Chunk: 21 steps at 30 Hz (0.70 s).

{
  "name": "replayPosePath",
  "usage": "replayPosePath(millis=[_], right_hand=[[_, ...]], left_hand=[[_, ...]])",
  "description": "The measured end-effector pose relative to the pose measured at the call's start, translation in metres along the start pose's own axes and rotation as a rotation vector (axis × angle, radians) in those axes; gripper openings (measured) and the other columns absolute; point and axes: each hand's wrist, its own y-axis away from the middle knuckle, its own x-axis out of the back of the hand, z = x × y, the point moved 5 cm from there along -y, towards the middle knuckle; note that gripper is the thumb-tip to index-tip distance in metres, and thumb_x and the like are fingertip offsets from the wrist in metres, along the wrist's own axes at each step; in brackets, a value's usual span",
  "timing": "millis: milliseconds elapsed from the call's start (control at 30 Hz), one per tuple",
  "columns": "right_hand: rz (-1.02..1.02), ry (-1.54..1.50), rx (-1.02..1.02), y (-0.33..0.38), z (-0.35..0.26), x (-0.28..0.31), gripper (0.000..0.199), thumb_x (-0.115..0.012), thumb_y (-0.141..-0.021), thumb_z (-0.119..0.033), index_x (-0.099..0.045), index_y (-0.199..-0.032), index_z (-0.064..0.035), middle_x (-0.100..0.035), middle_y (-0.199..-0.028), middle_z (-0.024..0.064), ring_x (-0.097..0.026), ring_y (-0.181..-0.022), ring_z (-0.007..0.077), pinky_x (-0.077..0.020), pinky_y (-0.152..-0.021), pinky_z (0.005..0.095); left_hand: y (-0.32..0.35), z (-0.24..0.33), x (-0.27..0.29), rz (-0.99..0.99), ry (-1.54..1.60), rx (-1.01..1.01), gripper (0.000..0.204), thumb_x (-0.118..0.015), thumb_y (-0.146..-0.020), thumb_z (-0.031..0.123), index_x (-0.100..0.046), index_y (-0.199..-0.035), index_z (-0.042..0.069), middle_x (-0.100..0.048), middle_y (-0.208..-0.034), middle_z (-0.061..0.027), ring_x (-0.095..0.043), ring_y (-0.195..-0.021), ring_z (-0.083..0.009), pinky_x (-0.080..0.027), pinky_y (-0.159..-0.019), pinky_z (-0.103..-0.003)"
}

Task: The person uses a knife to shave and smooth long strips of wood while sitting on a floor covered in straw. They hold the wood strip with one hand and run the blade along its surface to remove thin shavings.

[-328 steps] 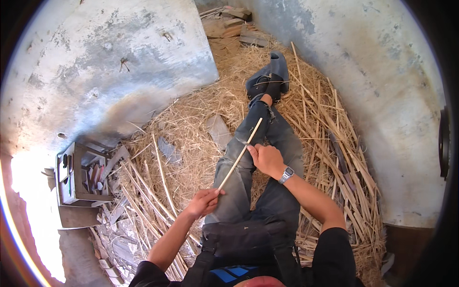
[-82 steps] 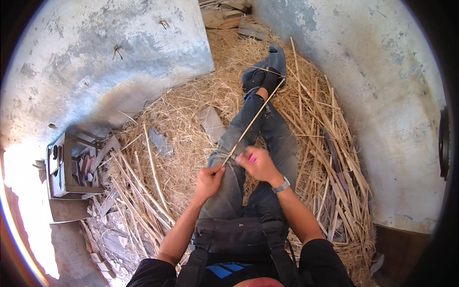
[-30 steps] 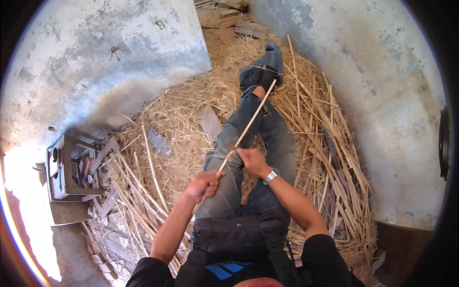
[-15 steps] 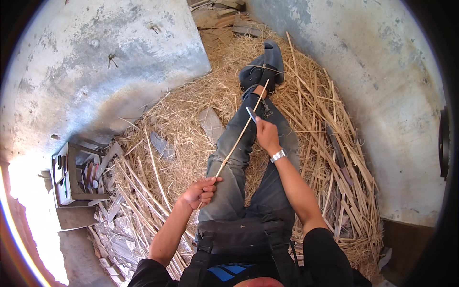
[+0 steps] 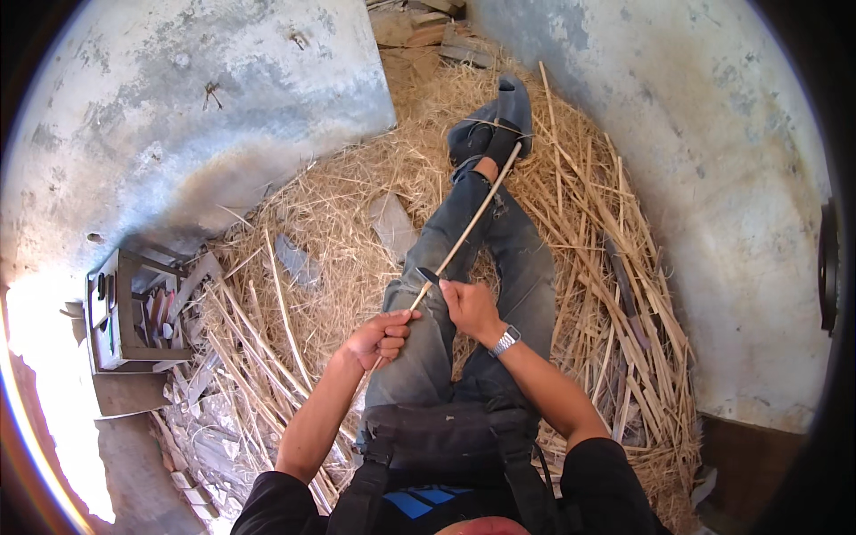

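Left hand [image 5: 382, 337] fingers grip cane [image 5: 465, 234]; right hand [image 5: 470, 306] fingers hold knife [image 5: 428, 275] on it

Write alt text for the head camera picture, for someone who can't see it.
A seated person's left hand grips a long thin cane over their legs while the right hand holds a dark blade against it. Straw and cut canes surround them.
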Motion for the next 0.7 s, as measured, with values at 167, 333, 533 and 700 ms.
replayPosePath(millis=[167, 333, 533, 700], right_hand=[[-0.011, -0.219, -0.072, 0.005, 0.023, 0.007, 0.044, -0.060, -0.104, -0.038, -0.071, -0.084, -0.0002, -0.060, -0.064, 0.0203, -0.061, -0.055, 0.0294, -0.0462, -0.056, 0.0406], [0.198, -0.612, -0.100, -0.025, 0.014, 0.032, 0.029, -0.073, -0.098, -0.026, -0.074, -0.088, 0.0010, -0.063, -0.068, -0.0010, -0.052, -0.060, 0.0053, -0.0405, -0.055, 0.0284], [0.240, -0.772, -0.210, -0.058, 0.029, 0.078, 0.020, -0.074, -0.098, -0.020, -0.074, -0.093, -0.0013, -0.050, -0.060, -0.0084, -0.039, -0.048, 0.0007, -0.0277, -0.045, 0.0230], [0.209, -0.867, -0.201, -0.067, 0.025, 0.093, 0.018, -0.073, -0.099, -0.019, -0.073, -0.096, -0.0015, -0.046, -0.058, -0.0080, -0.033, -0.043, 0.0007, -0.0224, -0.040, 0.0220]], left_hand=[[0.012, -0.006, -0.019, 0.098, -0.227, -0.107, 0.026, -0.053, -0.110, 0.022, -0.061, -0.126, 0.004, -0.036, -0.064, 0.0076, -0.026, -0.045, -0.0029, -0.020, -0.039, -0.022], [0.031, -0.018, -0.019, 0.249, -0.539, -0.283, 0.029, -0.058, -0.108, 0.022, -0.065, -0.125, -0.001, -0.046, -0.064, 0.0040, -0.038, -0.048, -0.0041, -0.026, -0.042, -0.023], [0.062, -0.027, -0.007, 0.236, -0.597, -0.270, 0.029, -0.059, -0.107, 0.021, -0.066, -0.125, -0.001, -0.047, -0.064, 0.0034, -0.037, -0.048, -0.0045, -0.026, -0.043, -0.023], [0.076, -0.030, 0.000, 0.252, -0.637, -0.311, 0.030, -0.060, -0.107, 0.020, -0.067, -0.126, -0.001, -0.049, -0.065, 0.0027, -0.039, -0.050, -0.0037, -0.028, -0.045, -0.022]])
